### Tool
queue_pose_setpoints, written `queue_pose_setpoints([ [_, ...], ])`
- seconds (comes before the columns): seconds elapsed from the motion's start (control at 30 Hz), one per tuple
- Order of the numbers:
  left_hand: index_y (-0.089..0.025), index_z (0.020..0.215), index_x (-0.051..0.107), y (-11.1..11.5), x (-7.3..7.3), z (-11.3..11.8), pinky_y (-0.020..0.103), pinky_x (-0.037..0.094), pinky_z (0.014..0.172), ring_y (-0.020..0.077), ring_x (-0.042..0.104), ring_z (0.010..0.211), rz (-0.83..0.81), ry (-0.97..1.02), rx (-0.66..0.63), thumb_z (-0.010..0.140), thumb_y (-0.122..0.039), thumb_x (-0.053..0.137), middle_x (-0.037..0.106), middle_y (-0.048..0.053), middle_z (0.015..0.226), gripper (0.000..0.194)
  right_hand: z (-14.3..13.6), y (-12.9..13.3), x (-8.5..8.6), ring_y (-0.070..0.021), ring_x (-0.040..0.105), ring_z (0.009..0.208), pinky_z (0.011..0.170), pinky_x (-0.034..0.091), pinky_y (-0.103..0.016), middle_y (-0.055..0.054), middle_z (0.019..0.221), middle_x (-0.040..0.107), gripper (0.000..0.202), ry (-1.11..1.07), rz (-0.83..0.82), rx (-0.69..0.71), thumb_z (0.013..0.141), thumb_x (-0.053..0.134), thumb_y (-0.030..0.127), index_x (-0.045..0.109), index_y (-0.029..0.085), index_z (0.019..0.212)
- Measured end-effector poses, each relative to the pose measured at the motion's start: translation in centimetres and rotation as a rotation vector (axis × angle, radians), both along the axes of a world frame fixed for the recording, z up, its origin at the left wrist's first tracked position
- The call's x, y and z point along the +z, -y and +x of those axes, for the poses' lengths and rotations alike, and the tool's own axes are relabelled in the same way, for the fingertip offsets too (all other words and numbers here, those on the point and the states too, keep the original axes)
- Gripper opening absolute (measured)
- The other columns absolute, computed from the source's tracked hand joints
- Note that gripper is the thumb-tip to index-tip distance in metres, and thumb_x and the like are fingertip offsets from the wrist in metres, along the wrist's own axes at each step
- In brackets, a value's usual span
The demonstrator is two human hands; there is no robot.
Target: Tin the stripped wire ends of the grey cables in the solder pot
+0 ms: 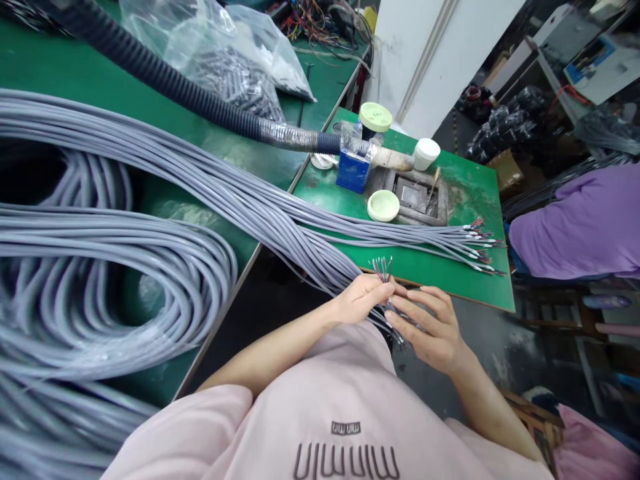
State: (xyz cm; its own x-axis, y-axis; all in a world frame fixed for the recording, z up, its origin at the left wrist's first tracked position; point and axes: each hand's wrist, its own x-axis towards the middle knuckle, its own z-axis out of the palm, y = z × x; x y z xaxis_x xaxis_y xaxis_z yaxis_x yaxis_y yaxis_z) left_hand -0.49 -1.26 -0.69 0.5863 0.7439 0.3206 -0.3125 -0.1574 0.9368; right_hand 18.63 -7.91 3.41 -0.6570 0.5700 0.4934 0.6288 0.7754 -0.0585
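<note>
My left hand (364, 297) is closed around the stripped end of a grey cable, thumb pressed on top. Thin coloured wires (382, 268) with pale tips fan upward out of its grip. From the other side my right hand (431, 328) meets the same wires with its fingertips, its fingers partly bent; what lies between them is mostly hidden. More stripped cable ends hang just below the hands. A long bundle of grey cables (300, 230) runs in from the left, one branch reaching my hands. Another branch lies on the green table, with its stripped wire ends (483, 248) at the right.
Coiled grey cables (200, 267) cover the left bench. A black ribbed hose (185, 90) ends by a blue box (353, 170). Around a soot-stained metal pot (417, 197) stand a pale green dish (383, 205) and a white cup (426, 153). A person in purple (575, 220) is at right.
</note>
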Motion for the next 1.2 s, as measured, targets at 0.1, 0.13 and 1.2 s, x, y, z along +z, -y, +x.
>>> queue_pose_setpoints([
  [0.1, -0.015, 0.071, 0.069, 0.0, -0.6, 0.1, 0.030, 0.049, 0.070, 0.0167, 0.060, 0.070, 0.042, -0.020, 0.009, 0.095, -0.052, 0.038, 0.070, 0.011, 0.081, 0.054, -0.1, 0.0, 0.0, -0.0211, 0.059, 0.114, 0.100, 0.048, -0.044, -0.003, 0.111, 0.075, 0.036, -0.068, -0.027, 0.008, 0.084, 0.061, 0.011, 0.067, 0.027, 0.116],
  [0.13, -0.016, 0.072, 0.069, 0.0, -0.9, 0.2, 0.030, 0.049, 0.072, 0.0174, 0.062, 0.073, 0.055, -0.026, 0.018, 0.095, -0.052, 0.039, 0.071, 0.012, 0.084, 0.053, -0.1, 0.1, -0.1, -0.0215, 0.060, 0.111, 0.097, 0.049, -0.044, -0.005, 0.109, 0.075, 0.036, -0.117, -0.047, 0.003, 0.085, 0.059, 0.011, 0.067, 0.026, 0.116],
  [1.2, -0.015, 0.076, 0.060, -1.2, -1.1, 0.1, 0.017, 0.035, 0.048, 0.0037, 0.043, 0.048, -0.587, 0.112, 0.351, 0.070, -0.038, 0.077, 0.053, -0.006, 0.058, 0.029, -4.6, -0.3, -4.1, -0.0089, 0.046, 0.041, 0.047, 0.036, -0.023, 0.005, 0.043, 0.052, 0.033, -0.723, -1.049, -0.559, 0.088, 0.056, 0.037, 0.059, 0.019, 0.061],
])
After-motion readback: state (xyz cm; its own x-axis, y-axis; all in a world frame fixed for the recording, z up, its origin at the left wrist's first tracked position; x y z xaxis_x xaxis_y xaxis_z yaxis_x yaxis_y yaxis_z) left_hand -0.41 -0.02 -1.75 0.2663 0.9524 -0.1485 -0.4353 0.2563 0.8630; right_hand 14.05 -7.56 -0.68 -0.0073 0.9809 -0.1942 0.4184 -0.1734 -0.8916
